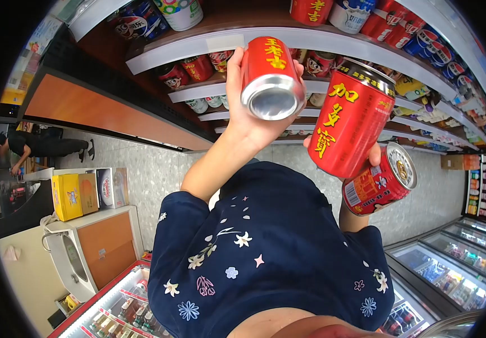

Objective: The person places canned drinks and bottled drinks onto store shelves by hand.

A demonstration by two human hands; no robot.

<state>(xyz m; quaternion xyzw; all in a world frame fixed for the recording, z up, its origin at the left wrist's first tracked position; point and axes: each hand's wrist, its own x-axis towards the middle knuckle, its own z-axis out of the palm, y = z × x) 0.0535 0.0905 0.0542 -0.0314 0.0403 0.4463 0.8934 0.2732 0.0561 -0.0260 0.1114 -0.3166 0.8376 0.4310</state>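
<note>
Red cylindrical metal can with yellow characters [264, 61] sits clasped in the left hand [254, 130], its silver base showing, to the left of the tall red metal can with a black top band [350, 118]. The right hand [374, 154] grips that tall can, its long axis slanting up-right, plus a smaller red patterned can [373, 183] just below it.
</note>
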